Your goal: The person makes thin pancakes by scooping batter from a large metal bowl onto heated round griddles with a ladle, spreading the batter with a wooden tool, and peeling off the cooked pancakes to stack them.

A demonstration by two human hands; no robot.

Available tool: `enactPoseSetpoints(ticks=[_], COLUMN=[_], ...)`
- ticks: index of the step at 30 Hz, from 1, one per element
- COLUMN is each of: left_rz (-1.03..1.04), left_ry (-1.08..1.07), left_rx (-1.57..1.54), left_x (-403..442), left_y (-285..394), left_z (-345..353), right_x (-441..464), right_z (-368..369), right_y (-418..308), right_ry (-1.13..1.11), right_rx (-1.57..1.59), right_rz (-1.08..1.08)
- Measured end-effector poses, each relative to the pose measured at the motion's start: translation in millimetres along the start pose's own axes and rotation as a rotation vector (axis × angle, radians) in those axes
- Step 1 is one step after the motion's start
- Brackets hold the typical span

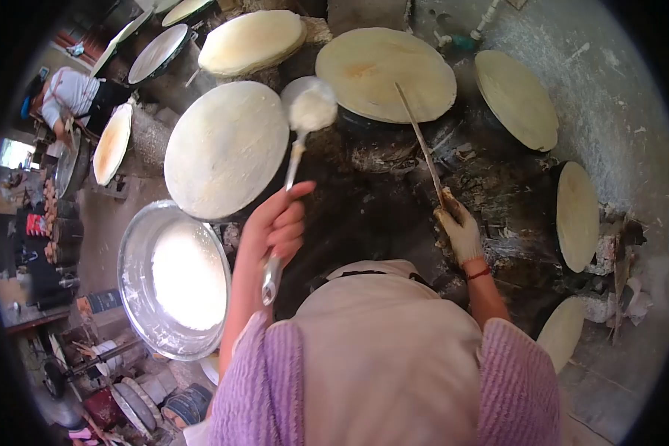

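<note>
My left hand [276, 230] is closed around the metal handle of a ladle [294, 165]. White batter [314, 108] fills the ladle's bowl, which hangs between two round griddles. Left of it lies a pale, round flatbread [227, 149]; right of it, a larger yellowish flatbread [379, 70] has a browned patch. In a soiled glove, my right hand [459, 229] grips a long, thin stick [419, 137]. The stick's far end reaches over the larger flatbread; whether it touches cannot be made out. Below the left flatbread stands a metal basin [136, 286] of white batter.
More flatbreads on griddles curve along the right, including one [516, 100] by the grey wall [595, 97]. Others sit at the upper left, with a stack [251, 43]. At far left, another person [68, 93] bends over a griddle. Clutter and cans [188, 405] lie lower left.
</note>
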State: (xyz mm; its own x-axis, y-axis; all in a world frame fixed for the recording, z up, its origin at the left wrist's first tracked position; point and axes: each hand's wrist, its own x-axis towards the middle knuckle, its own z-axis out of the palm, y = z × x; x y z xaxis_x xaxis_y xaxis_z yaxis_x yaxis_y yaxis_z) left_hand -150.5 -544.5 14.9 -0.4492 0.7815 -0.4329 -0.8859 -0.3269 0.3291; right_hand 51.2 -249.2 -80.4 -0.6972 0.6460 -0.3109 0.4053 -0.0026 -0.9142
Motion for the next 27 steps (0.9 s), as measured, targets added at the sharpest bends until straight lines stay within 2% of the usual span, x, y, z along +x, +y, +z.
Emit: enactPoseSetpoints(ticks=[1, 4, 7, 9, 10, 12, 16, 18, 19, 21, 23, 25, 26, 27], left_rz=[-0.047, -0.033, 0.046, 0.063, 0.098, 0.132, 0.144, 0.124, 0.123, -0.029, -0.156, -0.168, -0.165, -0.112], left_ry=[-0.066, -0.038, 0.127, 0.185, 0.228, 0.273, 0.287, 0.225, 0.220, 0.064, -0.185, -0.249, -0.263, -0.276], left_rx=[-0.046, 0.204, 0.443, 0.460, 0.459, 0.435, 0.358, 0.175, 0.172, -0.257, -0.534, -0.504, -0.504, -0.352], left_x=[26.8, 104.9, 158.1, 175.2, 179.8, 181.1, 174.3, 174.6, 173.2, 168.9, 157.3, 130.6, 118.5, 106.6], left_y=[-6.2, -27.2, -53.3, -66.4, -71.8, -74.6, -55.8, -40.5, -30.9, -8.2, 16.5, 43.7, 56.7, 68.4], left_z=[5.7, 20.0, 28.4, 29.3, 30.0, 27.1, 21.0, 10.1, 6.7, -1.8, -8.7, 1.0, 0.6, -1.1], right_x=[-1.5, 4.1, 20.2, 30.5, 39.0, 58.0, 89.5, 100.8, 106.1, 116.5, 120.5, 111.0, 99.8, 94.9], right_z=[-5.0, -14.7, -18.1, -18.5, -17.6, -11.5, 16.6, 34.8, 43.4, 57.8, 60.4, 54.2, 49.9, 50.0], right_y=[-1.4, -6.5, -4.2, -4.5, -3.1, -1.8, -20.2, -26.6, -32.5, -42.2, -49.3, -76.5, -88.7, -95.7], right_ry=[0.003, 0.002, -0.031, -0.042, -0.044, -0.113, -0.203, -0.209, -0.206, -0.264, -0.279, -0.391, -0.333, -0.334], right_rx=[0.012, 0.002, -0.057, -0.335, -0.328, -0.690, -0.697, -0.672, -0.676, -0.664, -0.623, -0.125, -0.084, -0.095], right_rz=[0.003, 0.079, 0.121, -0.070, -0.062, -0.270, -0.174, -0.306, -0.306, -0.232, -0.254, 0.079, 0.119, 0.102])
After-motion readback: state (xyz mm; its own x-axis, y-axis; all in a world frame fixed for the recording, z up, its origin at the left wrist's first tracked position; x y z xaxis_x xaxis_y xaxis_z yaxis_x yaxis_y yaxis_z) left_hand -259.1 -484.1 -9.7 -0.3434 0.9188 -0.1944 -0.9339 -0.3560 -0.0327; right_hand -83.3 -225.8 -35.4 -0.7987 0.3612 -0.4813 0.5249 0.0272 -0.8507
